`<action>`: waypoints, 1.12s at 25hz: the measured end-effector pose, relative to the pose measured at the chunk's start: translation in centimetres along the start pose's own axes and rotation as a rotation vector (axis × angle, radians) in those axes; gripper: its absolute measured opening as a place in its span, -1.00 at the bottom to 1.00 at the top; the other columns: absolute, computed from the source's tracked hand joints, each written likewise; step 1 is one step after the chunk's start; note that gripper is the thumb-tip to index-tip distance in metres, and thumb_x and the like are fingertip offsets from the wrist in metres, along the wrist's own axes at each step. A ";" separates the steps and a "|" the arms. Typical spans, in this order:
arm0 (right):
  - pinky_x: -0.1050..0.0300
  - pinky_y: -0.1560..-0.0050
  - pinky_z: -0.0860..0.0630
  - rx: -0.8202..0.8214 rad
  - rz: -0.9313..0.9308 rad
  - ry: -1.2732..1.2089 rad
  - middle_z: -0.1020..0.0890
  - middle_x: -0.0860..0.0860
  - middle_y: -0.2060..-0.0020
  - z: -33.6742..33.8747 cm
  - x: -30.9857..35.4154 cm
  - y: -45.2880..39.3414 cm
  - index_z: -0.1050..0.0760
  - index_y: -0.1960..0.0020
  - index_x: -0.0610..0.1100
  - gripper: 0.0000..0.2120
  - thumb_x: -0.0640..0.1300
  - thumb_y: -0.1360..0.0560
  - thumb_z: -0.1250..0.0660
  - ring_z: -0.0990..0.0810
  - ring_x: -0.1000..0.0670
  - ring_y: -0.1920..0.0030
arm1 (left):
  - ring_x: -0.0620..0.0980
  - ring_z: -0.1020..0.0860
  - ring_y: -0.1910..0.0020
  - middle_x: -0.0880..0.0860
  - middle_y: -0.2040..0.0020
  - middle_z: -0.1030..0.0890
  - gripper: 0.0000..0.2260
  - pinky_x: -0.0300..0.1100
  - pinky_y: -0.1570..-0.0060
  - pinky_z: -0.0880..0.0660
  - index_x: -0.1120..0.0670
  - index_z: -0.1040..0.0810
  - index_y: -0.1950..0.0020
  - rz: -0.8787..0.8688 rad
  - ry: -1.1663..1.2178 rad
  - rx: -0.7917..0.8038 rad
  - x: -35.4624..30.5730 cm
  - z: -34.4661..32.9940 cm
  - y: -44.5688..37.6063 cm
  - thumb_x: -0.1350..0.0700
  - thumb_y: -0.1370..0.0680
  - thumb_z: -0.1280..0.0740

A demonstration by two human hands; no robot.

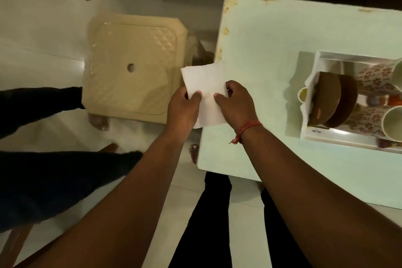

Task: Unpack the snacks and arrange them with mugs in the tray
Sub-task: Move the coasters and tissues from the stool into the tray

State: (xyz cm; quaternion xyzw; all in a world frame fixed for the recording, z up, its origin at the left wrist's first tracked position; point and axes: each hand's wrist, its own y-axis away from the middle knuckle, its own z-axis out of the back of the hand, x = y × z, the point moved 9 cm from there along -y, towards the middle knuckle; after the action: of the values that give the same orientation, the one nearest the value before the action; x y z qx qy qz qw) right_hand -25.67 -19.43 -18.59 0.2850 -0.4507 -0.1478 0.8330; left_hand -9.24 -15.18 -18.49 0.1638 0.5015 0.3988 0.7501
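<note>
A white paper napkin (204, 85) is held in both hands just off the left edge of the pale green table (256, 54). My left hand (182, 109) pinches its left side and my right hand (235, 102) pinches its right side. On the table's right stands a white tray (339, 137). Inside the tray lie two floral mugs (374, 76) (378, 124) on their sides, two brown bowls (335, 102) on edge over a white napkin, and a small yellow cup (303, 94).
A beige plastic stool (130, 67) stands on the tiled floor left of the table. Another person's dark-clothed legs (43, 176) and bare feet are at the left. My own dark-trousered legs are below the table's near edge.
</note>
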 end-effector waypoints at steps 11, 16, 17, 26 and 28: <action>0.02 -0.06 -0.56 -0.261 0.167 0.094 -0.56 0.01 -0.16 18.7 -8.0 5.1 -0.51 -0.26 -0.04 -0.72 -0.11 -0.56 -0.27 -0.57 -0.01 -0.11 | -0.03 -0.47 0.35 0.00 0.33 -0.55 -0.84 -0.12 0.35 -0.37 0.17 -0.51 0.19 -0.167 -0.147 0.109 -7.5 -19.8 10.2 0.11 -0.52 -0.26; 0.02 -0.12 -0.54 -0.263 0.248 0.176 -0.54 -0.06 -0.16 23.9 -10.8 5.8 -0.48 -0.31 -0.10 -0.66 -0.16 -0.54 -0.24 -0.55 -0.07 -0.11 | 0.03 -0.47 0.27 0.03 0.30 -0.52 -0.87 0.00 0.21 -0.40 0.13 -0.50 0.23 -0.116 -0.027 0.198 -9.6 -26.4 13.4 0.13 -0.48 -0.23; 0.03 -0.15 -0.52 -0.258 0.273 0.203 -0.55 -0.07 -0.16 24.5 -11.2 5.9 -0.48 -0.31 -0.11 -0.65 -0.16 -0.54 -0.24 -0.54 -0.06 -0.12 | 0.02 -0.47 0.27 -0.01 0.33 -0.50 -0.85 0.00 0.20 -0.40 0.05 -0.49 0.30 -0.080 0.032 0.203 -9.8 -27.3 13.9 0.10 -0.47 -0.24; 0.00 -0.01 -0.57 -0.339 0.301 0.438 -0.51 -0.10 -0.17 25.6 -13.2 6.5 -0.39 -0.31 -0.13 -0.51 -0.10 -0.42 -0.43 -0.53 -0.14 -0.08 | 0.00 -0.65 0.05 -0.01 0.06 -0.67 -0.78 -0.09 0.05 -0.62 0.05 -0.58 -0.07 -0.222 -0.118 0.078 -13.3 -29.4 13.9 -0.03 -0.51 -0.34; 0.00 0.10 -0.62 -0.375 0.247 0.407 -0.53 -0.10 -0.15 25.6 -13.5 6.3 -0.40 -0.27 -0.13 -0.58 -0.17 -0.46 -0.42 -0.58 -0.13 -0.03 | -0.06 -0.61 0.06 -0.05 0.02 -0.63 -0.75 -0.40 0.22 -0.49 0.06 -0.54 -0.15 -0.304 -0.223 0.061 -14.5 -29.4 13.3 -0.01 -0.53 -0.35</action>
State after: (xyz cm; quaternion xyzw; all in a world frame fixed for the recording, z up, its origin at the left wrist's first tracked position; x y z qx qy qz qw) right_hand -54.54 -16.39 -12.76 0.0930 -0.2707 -0.0657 0.9559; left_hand -43.62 -22.40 -13.92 0.1518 0.4461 0.2448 0.8474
